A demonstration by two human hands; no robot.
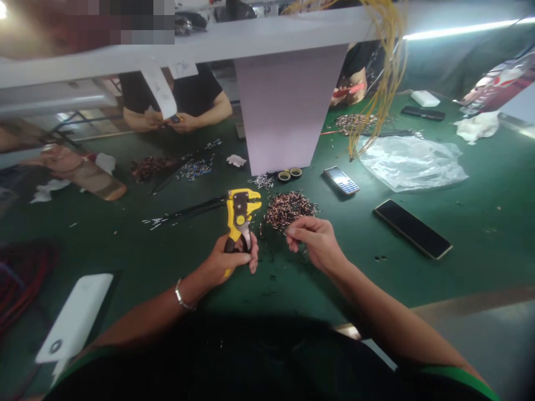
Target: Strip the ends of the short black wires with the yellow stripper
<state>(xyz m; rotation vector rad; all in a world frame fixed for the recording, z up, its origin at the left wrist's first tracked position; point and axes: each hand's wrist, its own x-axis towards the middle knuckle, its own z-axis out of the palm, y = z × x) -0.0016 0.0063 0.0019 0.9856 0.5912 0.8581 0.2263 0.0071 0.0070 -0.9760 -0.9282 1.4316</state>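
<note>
My left hand (228, 262) grips the handles of a yellow wire stripper (240, 214), held upright over the green table (480, 223). A bracelet circles that wrist. My right hand (315, 239) hovers just right of the tool, fingertips pinched together at the near edge of a pile of short cut wire pieces (288, 207); whether a piece sits between the fingers is too small to tell. Tiny black scraps lie scattered on the table under both hands.
A black smartphone (412, 228) and a small keypad phone (341, 180) lie to the right, beside a clear plastic bag (412, 162). Yellow wires (382, 72) hang from the white shelf. Tape rolls (289, 174), black cables (196, 209), a white device (77, 317). Other people's hands (167, 120) work across the table.
</note>
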